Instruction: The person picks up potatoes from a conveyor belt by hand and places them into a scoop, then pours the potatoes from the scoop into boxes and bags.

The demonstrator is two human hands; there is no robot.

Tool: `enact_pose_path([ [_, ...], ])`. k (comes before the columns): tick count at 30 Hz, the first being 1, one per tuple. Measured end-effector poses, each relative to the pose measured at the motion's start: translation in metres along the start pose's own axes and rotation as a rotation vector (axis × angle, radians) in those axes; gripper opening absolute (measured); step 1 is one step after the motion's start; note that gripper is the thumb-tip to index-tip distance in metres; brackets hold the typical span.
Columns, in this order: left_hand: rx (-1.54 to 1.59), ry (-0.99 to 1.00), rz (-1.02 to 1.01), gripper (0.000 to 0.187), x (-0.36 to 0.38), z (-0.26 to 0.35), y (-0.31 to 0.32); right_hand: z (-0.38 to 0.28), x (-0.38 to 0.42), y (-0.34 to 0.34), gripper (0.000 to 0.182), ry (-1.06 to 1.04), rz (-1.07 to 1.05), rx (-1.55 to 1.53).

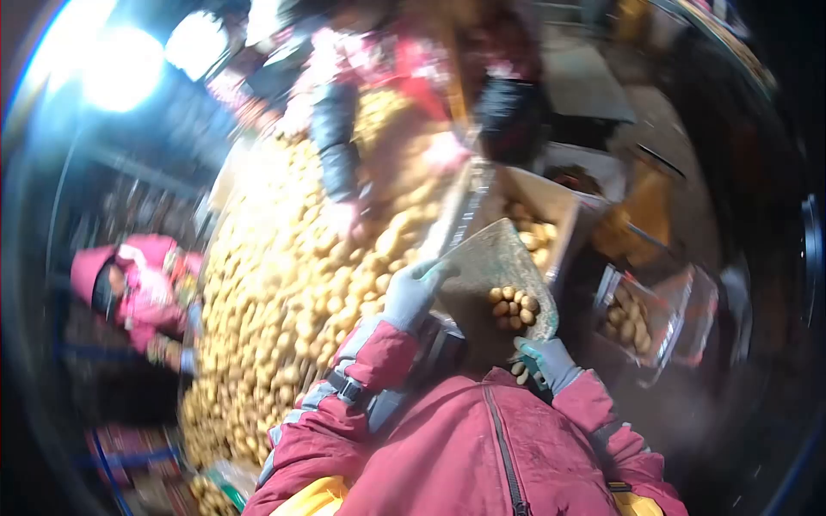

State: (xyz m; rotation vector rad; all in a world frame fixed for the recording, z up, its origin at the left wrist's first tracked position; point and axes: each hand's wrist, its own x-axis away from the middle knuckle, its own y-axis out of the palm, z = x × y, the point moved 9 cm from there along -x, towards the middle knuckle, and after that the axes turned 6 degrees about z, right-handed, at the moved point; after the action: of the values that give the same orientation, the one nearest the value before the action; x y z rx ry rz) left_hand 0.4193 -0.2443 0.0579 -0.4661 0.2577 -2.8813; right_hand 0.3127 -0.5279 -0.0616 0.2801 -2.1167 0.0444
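A worn, grey-green tray-like container [471, 268] is tilted in front of my body, with several potatoes [514, 308] gathered near its right end. My left hand [411, 294], in a pale grey glove with teal fingertips, is closed on the container's left edge. On the near right edge, my right hand [549, 365] grips the rim in a matching glove. Some of its fingers are hidden beneath the rim. Beside my left arm spreads a large heap of potatoes [284, 284].
Across the heap, another person's dark sleeve [335, 142] reaches down to the potatoes; a person in pink [146, 288] is at the left. A box [564, 211] holding potatoes stands beyond the container. To the right lies a clear bag [667, 322] with potatoes. Bright light washes out the upper left.
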Motion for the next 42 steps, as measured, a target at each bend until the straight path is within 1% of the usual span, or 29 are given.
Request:
enact_pose_path([
  [1,0.063,0.036,0.092,0.026,0.004,-0.032,-0.043,-0.015,-0.001,0.021,0.033,-0.022,-0.083,0.021],
  [2,0.013,0.013,0.225,0.025,0.021,-0.047,-0.083,-0.029,0.0,0.039,0.039,-0.006,-0.102,0.129],
  [3,-0.032,-0.005,0.349,0.024,0.043,-0.06,-0.119,-0.03,-0.003,0.055,0.04,0.023,-0.136,0.213],
  [4,0.065,0.022,0.374,0.023,0.057,-0.075,-0.149,-0.034,-0.008,0.071,0.041,0.067,-0.167,0.295],
  [5,-0.087,0.071,0.455,0.023,0.075,-0.093,-0.187,-0.035,-0.014,0.089,0.042,0.108,-0.197,0.379],
  [6,-0.005,0.034,0.553,0.025,0.097,-0.114,-0.218,-0.036,-0.02,0.11,0.043,0.056,-0.202,0.315],
  [7,0.075,-0.005,0.644,0.026,0.118,-0.133,-0.244,-0.038,-0.025,0.126,0.043,0.07,-0.206,0.34],
  [9,-0.017,-0.022,0.753,0.029,0.159,-0.162,-0.294,-0.042,-0.03,0.154,0.043,0.095,-0.199,0.386],
  [10,-0.156,-0.047,0.854,0.031,0.181,-0.171,-0.319,-0.042,-0.036,0.168,0.043,0.106,-0.169,0.365],
  [11,-0.262,-0.171,0.931,0.033,0.199,-0.177,-0.341,-0.04,-0.041,0.18,0.043,0.137,-0.171,0.381],
  [13,-0.253,-0.145,0.97,0.035,0.227,-0.213,-0.382,-0.037,-0.05,0.196,0.043,0.196,-0.169,0.399],
  [15,-0.436,-0.22,1.051,0.037,0.254,-0.237,-0.42,-0.035,-0.052,0.207,0.044,0.163,-0.16,0.429],
  [16,-0.413,-0.173,1.072,0.041,0.264,-0.244,-0.434,-0.035,-0.048,0.209,0.044,0.156,-0.142,0.445],
  [17,-0.284,-0.209,1.127,0.042,0.269,-0.244,-0.444,-0.037,-0.042,0.21,0.044,0.147,-0.121,0.459],
  [19,-0.525,-0.174,1.209,0.06,0.283,-0.287,-0.475,-0.037,-0.029,0.212,0.044,0.18,-0.121,0.487],
  [22,-0.596,-0.425,1.16,0.071,0.271,-0.297,-0.498,-0.027,-0.018,0.209,0.044,0.26,-0.126,0.498],
  [25,-0.755,-0.721,1.031,0.084,0.247,-0.304,-0.515,-0.028,-0.013,0.218,0.043,0.267,-0.184,0.525],
  [26,-0.864,-0.729,1.078,0.082,0.237,-0.308,-0.521,-0.025,-0.012,0.221,0.043,0.296,-0.177,0.46],
  [27,-0.974,-0.736,1.121,0.081,0.225,-0.322,-0.523,-0.026,-0.013,0.219,0.042,0.264,-0.149,0.495],
  [29,-1.037,-0.549,1.406,0.084,0.209,-0.347,-0.513,-0.031,-0.017,0.218,0.042,0.197,-0.101,0.566],
  [30,-1.009,-0.564,1.224,0.084,0.192,-0.343,-0.507,-0.032,-0.016,0.221,0.038,0.22,-0.062,0.547],
  [32,-0.968,-0.475,1.114,0.081,0.174,-0.308,-0.474,-0.03,-0.025,0.232,0.034,0.207,-0.06,0.504],
  [33,-0.959,-0.373,1.175,0.077,0.172,-0.287,-0.452,-0.028,-0.027,0.237,0.033,0.205,-0.056,0.485],
  [34,-0.991,-0.298,1.135,0.073,0.163,-0.275,-0.435,-0.03,-0.03,0.249,0.029,0.204,-0.083,0.449],
  [35,-1.019,-0.222,1.094,0.069,0.157,-0.249,-0.424,-0.033,-0.033,0.262,0.028,0.191,-0.118,0.449],
  [37,-0.759,-0.177,0.573,0.065,0.137,-0.22,-0.388,-0.039,-0.035,0.285,0.027,0.166,-0.185,0.451],
  [38,-0.765,-0.021,0.703,0.062,0.142,-0.211,-0.392,-0.044,-0.033,0.3,0.024,0.14,-0.231,0.411],
  [40,-0.762,0.301,0.947,0.055,0.161,-0.206,-0.391,-0.048,-0.027,0.315,0.02,0.146,-0.218,0.418],
  [42,-0.716,0.149,1.023,0.048,0.186,-0.189,-0.449,-0.048,-0.029,0.317,0.017,0.147,-0.198,0.43],
])
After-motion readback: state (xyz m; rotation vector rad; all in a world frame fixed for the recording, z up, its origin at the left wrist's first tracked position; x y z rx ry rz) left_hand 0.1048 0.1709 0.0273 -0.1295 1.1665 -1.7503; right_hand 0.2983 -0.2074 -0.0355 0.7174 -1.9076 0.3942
